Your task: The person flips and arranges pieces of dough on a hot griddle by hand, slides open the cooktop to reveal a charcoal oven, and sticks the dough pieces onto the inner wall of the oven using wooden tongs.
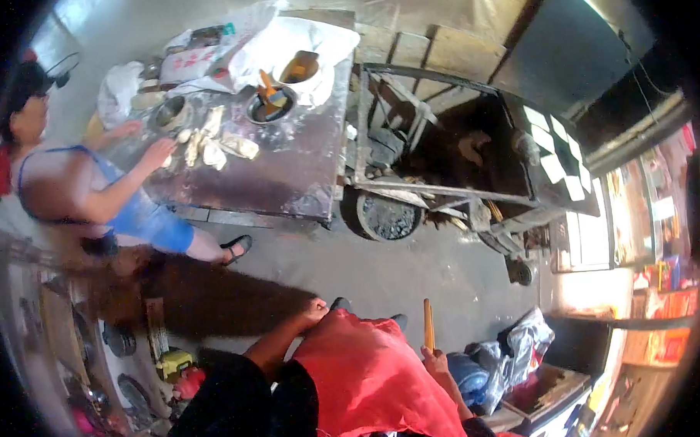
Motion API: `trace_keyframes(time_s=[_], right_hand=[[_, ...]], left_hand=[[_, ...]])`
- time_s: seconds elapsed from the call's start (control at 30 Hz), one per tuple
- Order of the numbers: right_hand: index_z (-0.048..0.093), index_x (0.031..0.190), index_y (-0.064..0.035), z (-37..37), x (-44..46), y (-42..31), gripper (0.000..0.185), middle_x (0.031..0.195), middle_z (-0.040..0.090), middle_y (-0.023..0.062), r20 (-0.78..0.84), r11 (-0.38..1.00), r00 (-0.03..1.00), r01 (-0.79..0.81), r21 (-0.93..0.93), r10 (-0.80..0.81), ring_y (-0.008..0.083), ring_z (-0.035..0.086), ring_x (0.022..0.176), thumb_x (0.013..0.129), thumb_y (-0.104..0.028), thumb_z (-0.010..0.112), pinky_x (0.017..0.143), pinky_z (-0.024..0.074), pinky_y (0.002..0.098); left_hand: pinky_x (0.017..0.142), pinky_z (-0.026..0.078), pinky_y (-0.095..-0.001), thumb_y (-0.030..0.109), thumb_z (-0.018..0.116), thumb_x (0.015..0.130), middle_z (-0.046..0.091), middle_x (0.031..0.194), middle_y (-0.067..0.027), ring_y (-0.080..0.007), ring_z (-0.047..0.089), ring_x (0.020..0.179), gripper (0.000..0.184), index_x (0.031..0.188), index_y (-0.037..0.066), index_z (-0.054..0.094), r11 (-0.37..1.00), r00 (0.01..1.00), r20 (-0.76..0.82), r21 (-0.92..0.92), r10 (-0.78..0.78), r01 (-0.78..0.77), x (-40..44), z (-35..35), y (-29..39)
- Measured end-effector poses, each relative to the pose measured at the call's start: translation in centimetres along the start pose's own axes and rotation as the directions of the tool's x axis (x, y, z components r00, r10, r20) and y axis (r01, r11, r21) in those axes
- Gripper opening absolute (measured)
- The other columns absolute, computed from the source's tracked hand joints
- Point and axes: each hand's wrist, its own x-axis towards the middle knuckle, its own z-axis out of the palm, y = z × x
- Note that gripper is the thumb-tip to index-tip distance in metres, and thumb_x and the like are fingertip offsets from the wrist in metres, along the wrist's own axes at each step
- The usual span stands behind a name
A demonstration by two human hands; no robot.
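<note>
My right hand (434, 360) is closed around the lower end of a wooden stick (428, 324), which points away from me over the floor. My left hand (317, 308) hangs beside the red apron (363, 372) on my body; its fingers are too small to make out clearly. Across the floor, a co-worker in a blue apron (153, 218) has both hands over the dark table (279, 175), close to several pieces of dough (213, 150). On that table a bowl (271, 106) holds a brush with an orange handle (267, 84).
A metal-framed box (457, 190) stands right of the table, with a round pan of dark lumps (391, 215) below it. White flat pieces (552, 169) lie on its right side. Plastic bags (516, 351) are at my right, shelves with a yellow object (174, 363) at my left.
</note>
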Motion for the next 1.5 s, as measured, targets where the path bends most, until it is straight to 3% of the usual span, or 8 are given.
trace_keyframes(time_s=[0.3,0.53,0.63,0.7,0.8,0.93,1.1,1.5], right_hand=[[0.058,0.091,-0.0002,1.6,3.3,-2.1,0.046,0.066,0.057,0.0080,0.103,0.988,0.995,0.020,-0.153,-0.004,0.0198,0.056,0.056,0.077,-0.043,0.068,0.048,0.0451,0.0363],[0.055,0.085,-0.0007,1.5,4.5,-0.7,0.047,0.062,0.056,0.0077,0.091,0.976,0.994,0.074,-0.205,-0.056,0.0188,0.054,0.053,0.077,-0.045,0.068,0.044,0.0430,0.0371],[0.055,0.086,0.0000,1.1,1.6,-3.8,0.048,0.063,0.055,0.0075,0.113,0.973,0.993,-0.003,-0.231,0.030,0.0183,0.053,0.053,0.077,-0.045,0.068,0.045,0.0435,0.0365],[0.060,0.095,0.0065,0.9,2.9,-1.7,0.056,0.075,0.063,0.0175,0.184,0.905,0.950,0.299,-0.304,-0.252,0.0236,0.062,0.069,0.078,-0.046,0.064,0.061,0.0472,0.0386],[0.061,0.094,0.0085,1.0,0.9,-3.4,0.065,0.079,0.064,0.0230,0.075,0.952,0.997,0.010,-0.307,0.014,0.0306,0.064,0.075,0.077,-0.054,0.060,0.065,0.0481,0.0400],[0.063,0.088,0.0077,1.0,1.2,-2.2,0.065,0.074,0.064,0.0214,0.083,0.939,0.992,0.120,-0.323,-0.099,0.0297,0.064,0.075,0.076,-0.056,0.060,0.066,0.0482,0.0403],[0.064,0.077,0.0074,1.4,2.5,-0.5,0.065,0.072,0.064,0.0205,0.129,0.944,0.988,0.119,-0.308,-0.083,0.0267,0.063,0.074,0.075,-0.057,0.061,0.067,0.0478,0.0416],[0.061,0.093,0.0090,1.2,2.4,-1.9,0.064,0.072,0.063,0.0162,0.096,0.949,0.995,0.041,-0.314,-0.011,0.0231,0.062,0.067,0.075,-0.052,0.066,0.060,0.0475,0.0388]], left_hand=[[0.070,0.049,-0.0395,0.028,0.059,0.075,0.065,0.081,-0.0152,-0.0248,0.062,0.077,0.029,0.088,0.002,0.063,0.983,0.997,-0.042,0.167,-0.071,0.077,-5.5,-2.7,-3.5],[0.066,0.048,-0.0416,0.034,0.059,0.077,0.067,0.086,-0.0141,-0.0274,0.063,0.075,0.034,0.091,0.003,0.064,0.978,0.979,-0.014,-0.053,-0.202,0.201,-5.6,-0.2,-6.6],[0.073,0.049,-0.0400,0.036,0.058,0.078,0.067,0.093,-0.0122,-0.0285,0.064,0.083,0.036,0.096,0.007,0.065,0.950,0.977,0.039,0.243,-0.211,0.195,-5.8,-1.0,-2.5],[0.077,0.049,-0.0392,0.035,0.057,0.077,0.066,0.098,-0.0141,-0.0285,0.063,0.090,0.034,0.098,0.009,0.066,0.975,0.980,0.006,0.104,-0.197,0.195,-5.2,-0.7,-1.2],[0.079,0.048,-0.0395,0.036,0.057,0.077,0.064,0.101,-0.0161,-0.0292,0.062,0.093,0.035,0.097,0.009,0.066,0.974,0.975,0.012,-0.034,-0.224,0.224,-4.2,-0.6,0.1],[0.078,0.048,-0.0394,0.037,0.058,0.076,0.065,0.100,-0.0154,-0.0284,0.063,0.093,0.037,0.098,0.009,0.066,0.999,0.996,-0.078,0.001,-0.052,0.052,-3.7,-0.7,-0.2],[0.074,0.049,-0.0384,0.038,0.061,0.074,0.066,0.095,-0.0153,-0.0273,0.064,0.088,0.037,0.091,0.006,0.067,0.964,0.964,0.021,0.029,-0.266,0.266,-4.8,-2.2,0.8],[0.073,0.049,-0.0381,0.044,0.064,0.075,0.066,0.096,-0.0170,-0.0273,0.064,0.082,0.048,0.099,0.003,0.064,0.965,0.963,0.066,-0.009,-0.260,0.261,-5.3,-1.1,-4.6]])
